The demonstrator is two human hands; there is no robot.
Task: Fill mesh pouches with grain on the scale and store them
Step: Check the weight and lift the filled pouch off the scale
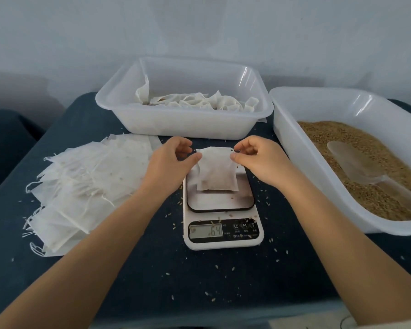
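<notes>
A white mesh pouch (216,173) with grain in its lower half stands upright on the platform of the white kitchen scale (221,241), whose display reads 64. My left hand (170,160) pinches the pouch's top left corner. My right hand (255,157) pinches its top right corner, where the drawstring comes out. A white tub of brown grain (292,138) sits at the right, and a clear plastic scoop (356,167) lies in the grain.
A second white tub (176,124) behind the scale holds several filled pouches. Left of the scale lies a fanned pile of empty mesh pouches (81,184) with loose strings. Stray grains dot the dark blue cloth around the scale. A pale wall rises behind the table.
</notes>
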